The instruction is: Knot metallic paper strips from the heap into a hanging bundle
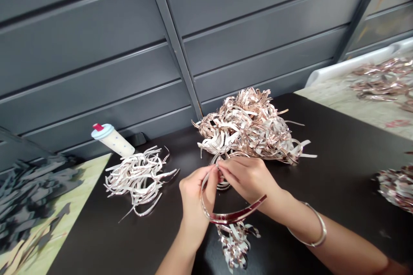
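Note:
My left hand (pixel 197 189) and my right hand (pixel 250 178) meet at the middle of the dark table, their fingertips pinched together on one end of a shiny rose-gold strip (pixel 230 217). The strip curls down between my hands, its free end pointing right below my right wrist. Behind my hands lies a large heap of rose-gold and white strips (pixel 254 126). Partly hidden by my fingers, some looped strips (pixel 223 185) rest on the table. A small curly bunch (pixel 235 245) lies nearer to me. To the left is a loose pile of white-backed strips (pixel 140 178).
A white bottle (pixel 116 139) with a blue lid and red cap stands behind the left pile. Dark cut pieces (pixel 29 197) cover a pale surface at far left. More shiny strips (pixel 398 187) lie at the right. A grey panelled wall (pixel 112 47) rises behind.

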`<state>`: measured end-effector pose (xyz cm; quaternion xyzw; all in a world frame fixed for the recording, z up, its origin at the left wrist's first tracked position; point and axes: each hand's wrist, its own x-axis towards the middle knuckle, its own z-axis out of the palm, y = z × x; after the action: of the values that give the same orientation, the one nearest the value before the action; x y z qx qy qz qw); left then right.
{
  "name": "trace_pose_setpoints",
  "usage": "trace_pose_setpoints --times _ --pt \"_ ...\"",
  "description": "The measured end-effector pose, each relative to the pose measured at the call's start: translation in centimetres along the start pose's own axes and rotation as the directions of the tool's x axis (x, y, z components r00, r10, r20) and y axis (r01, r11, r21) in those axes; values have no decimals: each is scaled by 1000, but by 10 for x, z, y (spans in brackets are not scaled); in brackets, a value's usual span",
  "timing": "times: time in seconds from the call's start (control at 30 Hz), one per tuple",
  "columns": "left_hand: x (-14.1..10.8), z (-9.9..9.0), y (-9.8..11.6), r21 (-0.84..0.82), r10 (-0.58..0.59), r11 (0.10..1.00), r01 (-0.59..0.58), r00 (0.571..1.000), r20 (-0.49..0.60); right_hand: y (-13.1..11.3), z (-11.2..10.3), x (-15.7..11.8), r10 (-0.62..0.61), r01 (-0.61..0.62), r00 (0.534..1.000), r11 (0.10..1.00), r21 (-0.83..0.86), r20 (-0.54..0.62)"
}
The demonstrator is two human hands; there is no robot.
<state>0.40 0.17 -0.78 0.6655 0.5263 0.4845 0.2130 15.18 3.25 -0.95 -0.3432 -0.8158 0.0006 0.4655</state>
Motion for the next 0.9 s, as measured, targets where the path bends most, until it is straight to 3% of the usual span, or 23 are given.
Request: trace_pose_setpoints --times 0.17,0.3,0.6,0.7,0.77,0.83,0.9 --pt "-2 0 4 82 76 994 -74 997 -23 -4 -2 1 -27 23 998 997 -70 -50" --pt "-2 0 6 124 119 985 -118 993 -4 -8 -1 1 -85 81 996 982 -172 -18" --pt "2 -4 14 196 92 975 -109 991 97 -2 6 1 -168 163 986 948 -273 6" --pt "4 -5 13 182 75 979 -96 990 116 1 5 4 -104 101 994 986 -136 -15" --pt "4 -7 12 123 41 991 -55 993 113 4 2 7 30 -29 999 997 68 -20" --pt "5 -10 11 46 -11 999 6 995 101 7 -1 9 196 -203 979 925 321 52" --pt "5 -13 10 4 -44 999 44 996 82 9 -3 11 297 -357 934 778 516 199"
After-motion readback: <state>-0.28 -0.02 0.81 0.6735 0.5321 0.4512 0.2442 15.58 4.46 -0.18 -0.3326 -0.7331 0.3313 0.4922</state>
